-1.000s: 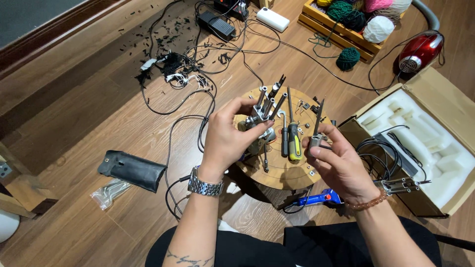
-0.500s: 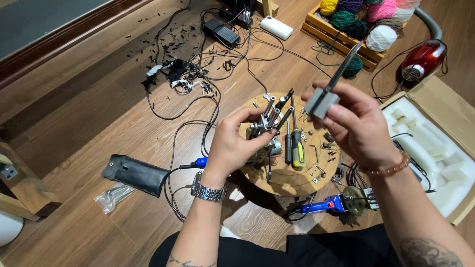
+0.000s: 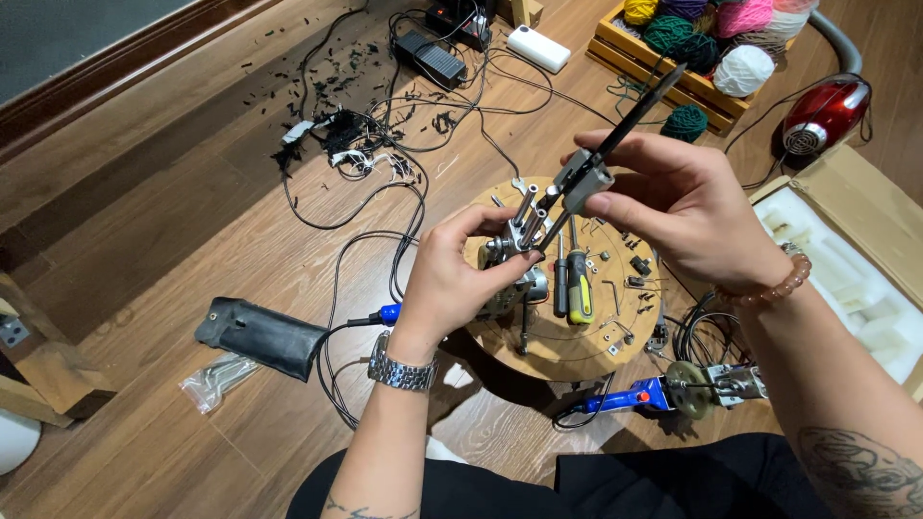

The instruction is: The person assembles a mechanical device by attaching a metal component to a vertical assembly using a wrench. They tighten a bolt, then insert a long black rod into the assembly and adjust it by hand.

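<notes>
A small silver metal mechanism (image 3: 514, 252) is gripped in the closed left hand (image 3: 461, 279), while a slanted black-shafted tool with grey block (image 3: 588, 176) is pinched just right of it by the right hand (image 3: 692, 207).

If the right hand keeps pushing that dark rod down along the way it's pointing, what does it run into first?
Probably the metal assembly held in the left hand. The right hand aims the rod down-left, its lower tip near the upright metal tubes. Depth is unclear, so it may pass just beside them.
</notes>
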